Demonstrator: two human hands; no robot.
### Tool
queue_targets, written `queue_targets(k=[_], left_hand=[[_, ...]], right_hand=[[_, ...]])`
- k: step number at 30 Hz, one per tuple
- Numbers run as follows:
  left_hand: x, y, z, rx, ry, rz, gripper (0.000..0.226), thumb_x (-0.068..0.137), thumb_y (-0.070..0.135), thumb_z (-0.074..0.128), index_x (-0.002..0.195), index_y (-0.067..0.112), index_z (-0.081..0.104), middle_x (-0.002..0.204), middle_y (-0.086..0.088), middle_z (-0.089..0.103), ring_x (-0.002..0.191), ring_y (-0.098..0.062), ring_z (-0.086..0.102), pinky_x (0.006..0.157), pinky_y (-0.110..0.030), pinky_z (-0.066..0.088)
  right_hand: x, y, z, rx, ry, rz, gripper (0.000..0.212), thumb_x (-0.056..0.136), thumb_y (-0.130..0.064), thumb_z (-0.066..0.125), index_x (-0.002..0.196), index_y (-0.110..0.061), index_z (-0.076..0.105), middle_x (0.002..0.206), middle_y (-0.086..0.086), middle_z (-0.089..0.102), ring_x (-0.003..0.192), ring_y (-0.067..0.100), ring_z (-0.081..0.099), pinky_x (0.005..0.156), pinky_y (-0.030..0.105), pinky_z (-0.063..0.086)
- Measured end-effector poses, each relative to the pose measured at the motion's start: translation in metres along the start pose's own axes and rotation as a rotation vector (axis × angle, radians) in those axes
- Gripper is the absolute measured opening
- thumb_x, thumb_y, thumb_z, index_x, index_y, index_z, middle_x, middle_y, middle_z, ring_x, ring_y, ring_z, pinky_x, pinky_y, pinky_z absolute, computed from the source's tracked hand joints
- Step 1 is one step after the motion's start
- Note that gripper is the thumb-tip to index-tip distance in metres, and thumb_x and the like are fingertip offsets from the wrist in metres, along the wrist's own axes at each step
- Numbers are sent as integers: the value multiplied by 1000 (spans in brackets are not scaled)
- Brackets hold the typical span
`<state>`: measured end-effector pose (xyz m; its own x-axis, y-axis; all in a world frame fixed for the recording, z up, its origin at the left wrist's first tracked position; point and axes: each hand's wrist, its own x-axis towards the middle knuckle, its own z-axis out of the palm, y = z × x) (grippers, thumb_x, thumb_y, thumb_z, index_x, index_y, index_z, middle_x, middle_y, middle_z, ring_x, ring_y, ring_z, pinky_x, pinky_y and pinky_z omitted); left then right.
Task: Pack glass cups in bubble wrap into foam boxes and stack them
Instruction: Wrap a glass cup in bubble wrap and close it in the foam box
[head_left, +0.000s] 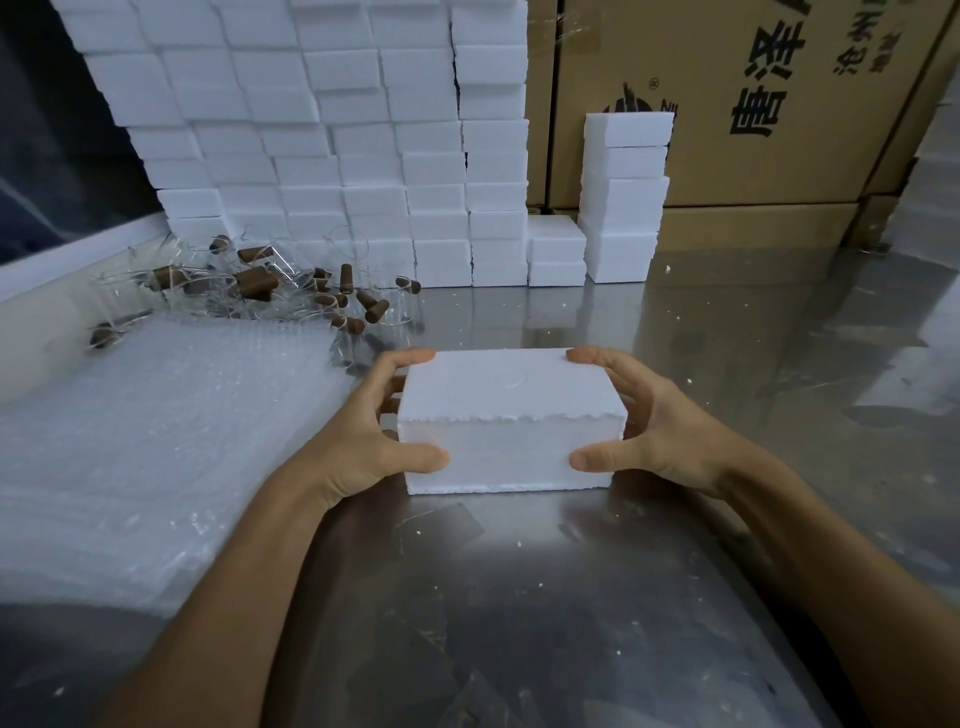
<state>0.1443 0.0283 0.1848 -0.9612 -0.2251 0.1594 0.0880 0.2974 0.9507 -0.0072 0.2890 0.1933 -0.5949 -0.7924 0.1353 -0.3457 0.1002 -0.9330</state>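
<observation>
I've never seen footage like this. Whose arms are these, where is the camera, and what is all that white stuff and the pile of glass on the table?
There is no machine here: a person wears a camera on the head, looking down at their own hands. The left hand and right hand grip the ends of a closed white foam box that rests on a shiny metal table. To the left lies a stack of clear bubble wrap sheets. Behind it sits a pile of clear glass cups with brown cork stoppers. At the back, a wall of stacked white foam boxes stands beside brown cardboard cartons.
</observation>
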Motion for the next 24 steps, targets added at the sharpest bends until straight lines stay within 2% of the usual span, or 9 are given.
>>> queue_targets(k=[5,7,9,10,12,14,16,20,24], left_hand=[[1,-5,-1,-12,52,-23,95,49,30,84,133,53,46,132,13,55,121,-15,56,94,-36,55],[4,-4,0,-6,147,-31,93,56,22,85,136,49,46,128,15,56,116,-14,58,85,-29,55],[8,-2,8,-28,318,-50,85,68,12,86,136,42,45,122,11,57,108,-15,61,73,-26,56],[10,1,14,-91,412,-73,80,73,10,84,136,39,44,120,8,58,103,-18,65,70,-29,59],[15,9,33,-378,494,-159,78,74,12,83,134,32,39,120,-2,63,95,-25,72,75,-44,61],[17,19,55,-710,444,-232,86,65,18,85,136,21,37,123,-9,66,97,-28,72,77,-53,60],[17,27,71,-857,430,-263,94,57,23,87,136,19,37,123,-13,67,98,-30,72,74,-58,59],[16,39,93,-860,481,-302,108,44,36,93,134,31,33,117,-11,67,101,-31,70,70,-65,56],[16,43,92,-737,583,-345,96,57,28,92,134,29,33,114,-6,66,95,-26,70,59,-52,60]], right_hand=[[2,1,7,-8,80,-27,83,62,3,90,130,-29,53,129,3,60,111,7,63,87,23,55],[5,3,12,34,144,-41,83,60,5,91,128,-26,55,126,5,63,107,12,66,84,25,57],[8,4,16,92,232,-41,82,58,5,91,126,-27,57,122,6,66,107,20,67,85,30,58],[9,4,18,130,285,-37,81,57,4,92,124,-28,58,120,6,67,106,22,68,87,33,59],[11,5,22,203,372,-32,79,56,0,93,121,-31,60,115,5,70,104,22,69,87,37,59],[11,5,28,173,402,-42,79,55,-5,96,119,-34,61,114,1,70,104,20,68,87,36,59],[10,3,36,46,423,-67,81,55,-15,98,122,-36,57,118,-2,66,108,16,65,88,34,58],[6,-4,49,-136,470,-117,86,50,-45,90,125,-42,47,117,-18,57,101,-2,59,81,29,59],[4,-6,58,-181,458,-130,83,53,-53,86,124,-44,43,115,-21,57,99,-7,58,76,17,55]])
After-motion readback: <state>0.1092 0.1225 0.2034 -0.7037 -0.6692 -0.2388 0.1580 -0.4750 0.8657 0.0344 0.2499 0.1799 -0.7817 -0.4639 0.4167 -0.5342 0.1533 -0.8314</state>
